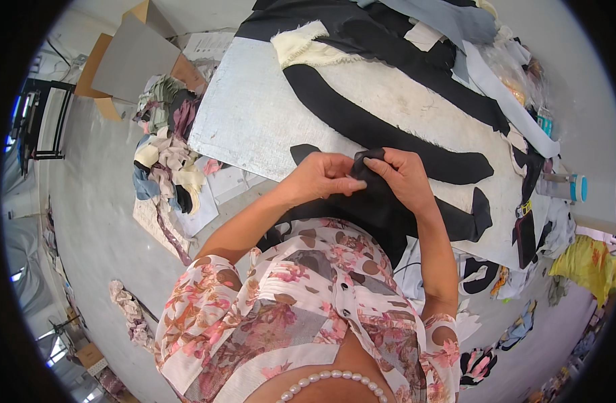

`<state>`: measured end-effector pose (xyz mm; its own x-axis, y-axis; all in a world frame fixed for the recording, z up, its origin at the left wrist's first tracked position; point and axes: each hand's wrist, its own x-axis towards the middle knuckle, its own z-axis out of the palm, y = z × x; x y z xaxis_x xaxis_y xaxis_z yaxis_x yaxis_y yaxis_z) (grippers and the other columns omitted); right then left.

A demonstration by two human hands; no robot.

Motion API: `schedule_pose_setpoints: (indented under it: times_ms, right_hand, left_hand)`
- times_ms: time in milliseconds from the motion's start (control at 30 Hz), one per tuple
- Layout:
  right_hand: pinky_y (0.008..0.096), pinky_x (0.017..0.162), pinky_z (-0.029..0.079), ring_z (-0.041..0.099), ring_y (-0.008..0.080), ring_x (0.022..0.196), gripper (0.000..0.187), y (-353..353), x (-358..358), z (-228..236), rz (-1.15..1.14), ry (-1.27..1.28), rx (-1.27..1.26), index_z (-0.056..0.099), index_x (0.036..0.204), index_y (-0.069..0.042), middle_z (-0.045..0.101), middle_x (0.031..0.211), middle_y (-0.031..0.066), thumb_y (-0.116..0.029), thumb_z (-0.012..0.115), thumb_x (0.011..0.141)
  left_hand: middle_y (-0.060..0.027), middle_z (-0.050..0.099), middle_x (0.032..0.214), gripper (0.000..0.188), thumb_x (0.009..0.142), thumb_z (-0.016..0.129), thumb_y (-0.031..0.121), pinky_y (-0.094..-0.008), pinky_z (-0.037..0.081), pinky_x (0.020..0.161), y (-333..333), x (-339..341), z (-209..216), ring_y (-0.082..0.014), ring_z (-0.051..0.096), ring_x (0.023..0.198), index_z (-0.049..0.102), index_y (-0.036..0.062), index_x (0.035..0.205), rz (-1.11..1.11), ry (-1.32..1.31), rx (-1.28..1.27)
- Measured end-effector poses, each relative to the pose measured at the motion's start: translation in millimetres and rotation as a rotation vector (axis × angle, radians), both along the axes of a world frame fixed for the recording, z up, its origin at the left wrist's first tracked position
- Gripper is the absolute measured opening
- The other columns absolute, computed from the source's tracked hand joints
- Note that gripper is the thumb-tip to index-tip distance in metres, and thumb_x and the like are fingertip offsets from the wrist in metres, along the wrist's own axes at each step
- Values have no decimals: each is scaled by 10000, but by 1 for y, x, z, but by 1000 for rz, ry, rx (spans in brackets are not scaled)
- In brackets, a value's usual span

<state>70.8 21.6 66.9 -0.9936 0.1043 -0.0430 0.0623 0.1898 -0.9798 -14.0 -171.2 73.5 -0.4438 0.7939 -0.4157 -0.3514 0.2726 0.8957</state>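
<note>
Both hands meet over a piece of black cloth, which sits at the near edge of the pale tabletop, directly in front of the person's body. The right hand grips a bunched upper fold of it, the thumb pressed down on the fabric. The left hand has its fingers curled and its tips against the same fold from the other side; whether they pinch the fabric I cannot tell. Just beyond the hands, a long, curved black strip lies flat on the table, its far end near a cream piece of cloth with a frayed edge. Past the table's far left corner stands a cardboard box with its brown flaps spread open; what is inside it cannot be made out. Near it, a heap of fabric scraps in green, mauve, cream and blue lies beside the table. On the right, a clear plastic bag shows something orange through its crumpled wall, and a cylindrical container with a blue end lies on its side, its contents hard to see. Close to that container is a dark flat object, and farther right a yellow cloth hangs in folds.
</note>
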Motion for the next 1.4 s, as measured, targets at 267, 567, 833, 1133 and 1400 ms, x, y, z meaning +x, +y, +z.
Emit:
schedule_pose_setpoints:
  times_ms: [267, 567, 833, 1133, 1400]
  right_hand:
    - [315, 525, 362, 404, 123, 558, 343, 19, 13, 3, -76, -10, 157, 615, 776, 29, 492, 602, 70, -246, 578, 976]
    - [250, 401, 327, 331, 91, 372, 326, 122, 139, 9, -663, 165, -383, 543, 870, -69, 382, 511, -21, -357, 492, 1015]
    - [247, 540, 416, 528, 93, 599, 351, 303, 413, 23, -1417, 87, 694, 668, 986, -28, 606, 710, 5, -369, 591, 977]
    - [263, 779, 470, 585, 96, 866, 388, 281, 352, 138, -1397, -40, 1138, 652, 1138, 46, 693, 984, 36, -304, 593, 982]
    - [182, 686, 424, 521, 32, 767, 219, 149, 125, 149, -635, 128, 506, 684, 1091, 0, 650, 925, -28, -150, 625, 942]
  left_hand:
    - [-6, 648, 686, 142, 853, 749, 74, -160, 410, 488, -2, -3, -12, -34, 584, 568, 614, 36, 831, 299, 72, 75]
    - [50, 577, 684, 116, 813, 723, -15, -174, 419, 569, -21, -8, -44, -9, 490, 625, 620, 23, 849, 285, 679, -222]
    - [41, 577, 705, 145, 809, 707, -17, -184, 437, 577, -16, -14, -38, -19, 506, 615, 634, 7, 933, 195, 731, -266]
    - [-7, 548, 648, 230, 769, 706, -12, -240, 434, 548, -19, -15, -34, -95, 518, 546, 654, 44, 986, 110, 835, -319]
    - [-33, 672, 1078, 227, 836, 694, 66, -223, 470, 682, 22, -8, 19, -92, 619, 889, 683, 75, 1062, 189, 902, 94]
